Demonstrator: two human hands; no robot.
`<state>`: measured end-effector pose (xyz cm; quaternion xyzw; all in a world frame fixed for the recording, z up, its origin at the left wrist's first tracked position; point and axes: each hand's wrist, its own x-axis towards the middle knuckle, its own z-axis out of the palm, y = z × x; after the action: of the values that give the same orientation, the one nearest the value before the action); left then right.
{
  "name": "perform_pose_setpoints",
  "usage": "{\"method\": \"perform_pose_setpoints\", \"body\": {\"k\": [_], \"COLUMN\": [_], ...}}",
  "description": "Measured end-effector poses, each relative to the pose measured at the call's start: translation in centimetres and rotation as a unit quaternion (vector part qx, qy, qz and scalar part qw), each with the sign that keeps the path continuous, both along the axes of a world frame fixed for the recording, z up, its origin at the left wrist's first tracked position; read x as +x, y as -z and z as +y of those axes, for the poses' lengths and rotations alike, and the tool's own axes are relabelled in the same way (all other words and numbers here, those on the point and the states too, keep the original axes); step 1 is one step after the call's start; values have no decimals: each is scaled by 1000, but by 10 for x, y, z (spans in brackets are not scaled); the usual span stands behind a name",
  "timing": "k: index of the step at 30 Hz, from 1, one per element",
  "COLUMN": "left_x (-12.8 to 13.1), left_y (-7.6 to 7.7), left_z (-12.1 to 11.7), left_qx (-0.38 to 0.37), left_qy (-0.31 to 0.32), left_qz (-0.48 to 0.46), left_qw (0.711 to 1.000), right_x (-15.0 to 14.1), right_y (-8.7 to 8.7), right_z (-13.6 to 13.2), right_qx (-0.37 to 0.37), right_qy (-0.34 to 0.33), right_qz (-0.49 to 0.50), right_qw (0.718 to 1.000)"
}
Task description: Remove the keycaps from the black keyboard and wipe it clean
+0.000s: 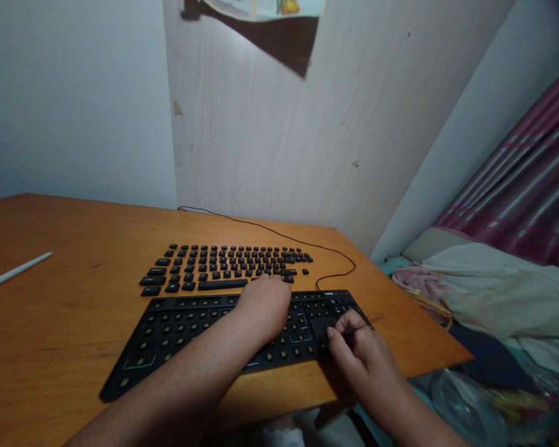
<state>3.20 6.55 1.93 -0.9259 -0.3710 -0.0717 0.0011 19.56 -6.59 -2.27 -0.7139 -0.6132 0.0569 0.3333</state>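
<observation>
A black keyboard base (168, 329) with its keycaps taken off lies on the wooden table (60, 310). The loose black keycaps (223, 264) are laid out in rows just behind it. My left hand (261, 307) rests knuckles-up on the middle of the base, fingers curled near the rear edge beside the keycaps; what it holds, if anything, is hidden. My right hand (363, 351) is at the base's right end, by the numpad area, pinching a thin dark tool (356, 331).
The keyboard's cable (279, 233) loops across the table toward the wall. A white stick-like object (13, 272) lies at the far left. A bed with crumpled bedding (494, 292) and a striped cover stands right of the table's edge.
</observation>
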Motion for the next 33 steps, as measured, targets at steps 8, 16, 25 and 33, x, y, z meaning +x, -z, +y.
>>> {"method": "perform_pose_setpoints", "body": {"k": [8, 16, 25, 33], "left_x": [0, 0, 2, 1], "left_y": [5, 6, 4, 6], "left_z": [2, 2, 1, -2], "left_qx": [11, 12, 7, 15], "left_qy": [1, 8, 3, -3], "left_qz": [-5, -10, -11, -38], "left_qw": [1000, 1000, 1000, 999], "right_x": [-1, 0, 1, -3], "right_y": [10, 7, 11, 15], "right_z": [-1, 7, 5, 4], "right_qx": [44, 22, 21, 46], "right_qy": [-1, 22, 19, 21], "right_qz": [-13, -1, 23, 69], "right_qw": [999, 1000, 999, 996]}}
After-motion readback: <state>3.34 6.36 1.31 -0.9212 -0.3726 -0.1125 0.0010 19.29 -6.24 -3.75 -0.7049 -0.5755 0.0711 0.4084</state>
